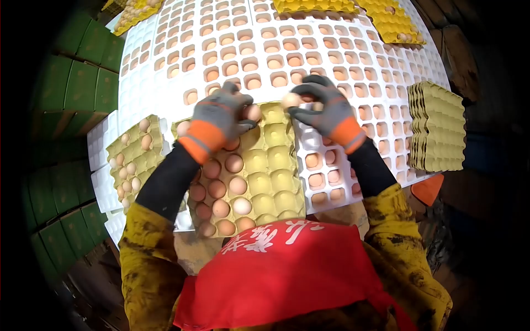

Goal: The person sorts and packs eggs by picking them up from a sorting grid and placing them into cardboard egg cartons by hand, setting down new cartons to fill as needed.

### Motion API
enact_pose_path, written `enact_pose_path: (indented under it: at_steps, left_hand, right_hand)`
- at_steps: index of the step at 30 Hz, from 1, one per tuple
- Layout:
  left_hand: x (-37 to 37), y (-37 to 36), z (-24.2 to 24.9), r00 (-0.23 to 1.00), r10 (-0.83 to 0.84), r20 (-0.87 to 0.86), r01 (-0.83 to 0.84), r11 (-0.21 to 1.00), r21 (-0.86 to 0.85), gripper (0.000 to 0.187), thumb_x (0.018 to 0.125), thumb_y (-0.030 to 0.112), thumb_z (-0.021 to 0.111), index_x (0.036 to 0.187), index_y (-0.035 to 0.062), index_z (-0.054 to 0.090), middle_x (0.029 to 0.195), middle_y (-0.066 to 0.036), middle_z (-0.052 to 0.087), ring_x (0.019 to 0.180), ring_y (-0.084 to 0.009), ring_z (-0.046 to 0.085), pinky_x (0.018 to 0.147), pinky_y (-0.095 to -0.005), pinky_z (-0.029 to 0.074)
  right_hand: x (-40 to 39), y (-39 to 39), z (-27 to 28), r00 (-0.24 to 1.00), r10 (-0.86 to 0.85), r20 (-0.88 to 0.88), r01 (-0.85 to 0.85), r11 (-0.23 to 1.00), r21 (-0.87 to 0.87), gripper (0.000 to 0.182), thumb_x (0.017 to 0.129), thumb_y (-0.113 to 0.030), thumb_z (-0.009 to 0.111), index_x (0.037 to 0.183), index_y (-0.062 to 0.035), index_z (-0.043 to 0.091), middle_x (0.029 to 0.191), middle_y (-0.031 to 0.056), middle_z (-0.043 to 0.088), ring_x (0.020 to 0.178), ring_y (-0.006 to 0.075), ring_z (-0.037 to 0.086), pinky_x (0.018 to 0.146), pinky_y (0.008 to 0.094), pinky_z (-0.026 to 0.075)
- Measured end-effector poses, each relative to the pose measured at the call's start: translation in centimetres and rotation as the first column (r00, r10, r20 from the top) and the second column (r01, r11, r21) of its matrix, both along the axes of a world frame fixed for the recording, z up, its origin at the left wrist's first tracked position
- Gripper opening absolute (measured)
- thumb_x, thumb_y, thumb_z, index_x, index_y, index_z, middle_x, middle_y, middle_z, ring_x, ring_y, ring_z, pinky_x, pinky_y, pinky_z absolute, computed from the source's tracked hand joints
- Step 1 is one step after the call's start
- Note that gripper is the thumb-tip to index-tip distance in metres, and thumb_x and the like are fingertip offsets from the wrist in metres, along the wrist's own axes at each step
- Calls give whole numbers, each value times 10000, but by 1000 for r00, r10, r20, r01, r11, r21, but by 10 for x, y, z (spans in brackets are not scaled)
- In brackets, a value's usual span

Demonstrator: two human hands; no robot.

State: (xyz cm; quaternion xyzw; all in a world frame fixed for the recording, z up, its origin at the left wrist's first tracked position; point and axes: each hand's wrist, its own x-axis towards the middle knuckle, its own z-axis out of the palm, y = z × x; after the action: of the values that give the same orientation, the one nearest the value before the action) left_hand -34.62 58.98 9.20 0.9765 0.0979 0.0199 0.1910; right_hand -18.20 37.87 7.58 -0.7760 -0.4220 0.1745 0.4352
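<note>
My left hand (218,113), in a grey and orange work glove, is closed around a brown egg (252,113) at the far edge of a yellowish pulp egg tray (261,183). My right hand (330,110), gloved alike, grips a pale egg (291,100) just beyond the tray's far right corner. Another egg seems to sit among its fingers, partly hidden. Brown eggs (217,188) fill cups on the tray's left side, while the right-hand cups hold none. White foam trays (265,83) with eggs in square pockets lie beneath and around both hands.
At the left, a pulp tray (157,151) holds scattered eggs. A stack of pulp trays (436,127) stands at the right. More yellow trays (393,22) lie at the far side. Green boxes (83,85) are stacked along the left, and an orange object (427,189) is below the right edge.
</note>
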Motion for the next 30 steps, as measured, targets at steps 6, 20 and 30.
enact_pose_path:
  at_steps: [6, 20, 30]
  left_hand:
    - [11, 53, -2, 979, 199, 45, -156, 873, -463, 450, 832, 262, 788, 1254, 134, 698, 1250, -112, 631, 1100, -255, 621, 924, -382, 508]
    - [111, 15, -48, 971, -136, -194, 84, 964, -254, 429, 805, 298, 789, 1210, 178, 713, 1072, -99, 629, 989, -293, 636, 873, -379, 517]
    - [100, 32, -65, 942, -271, -200, 207, 934, -290, 235, 888, 169, 690, 1108, 88, 697, 1177, -116, 642, 1058, -308, 646, 898, -404, 517]
  right_hand:
    - [-40, -72, -62, 992, -113, 58, 126, 930, -345, 390, 816, -233, 783, 1181, -123, 702, 1301, 129, 577, 1116, 290, 626, 897, 378, 539]
    - [-4, -42, -78, 591, -185, -785, 428, 897, 111, 377, 976, -104, 523, 1330, 12, 586, 1233, 116, 637, 1059, 183, 648, 915, 329, 529]
    - [-9, -43, -87, 737, -223, -638, 405, 902, 152, 373, 948, -82, 559, 1295, 55, 574, 1244, 142, 644, 1153, 220, 619, 963, 324, 500]
